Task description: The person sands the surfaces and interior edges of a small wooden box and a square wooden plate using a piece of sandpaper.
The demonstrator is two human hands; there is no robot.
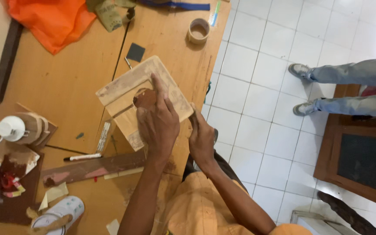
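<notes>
the left hand [157, 124] pressed flat, fingers spread and gripping nothing, on the square wooden frame [142, 98] with its index finger beside the frame's round brown hole, while the right hand [202, 138] clasped the frame's near edge just beside it, a tape roll [198, 30] lying well beyond both on the table [62, 82].

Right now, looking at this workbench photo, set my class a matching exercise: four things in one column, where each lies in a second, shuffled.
Things:
1. roll of tape
2. orange cloth
3. white marker
4. square wooden frame

Places:
A. far left corner of the table
B. under the left hand, edge steadied by the right hand
C. far side of the table, near the floor-side edge
D. beside the long brown wooden strip

Pairs: 1-C, 2-A, 3-D, 4-B
</notes>
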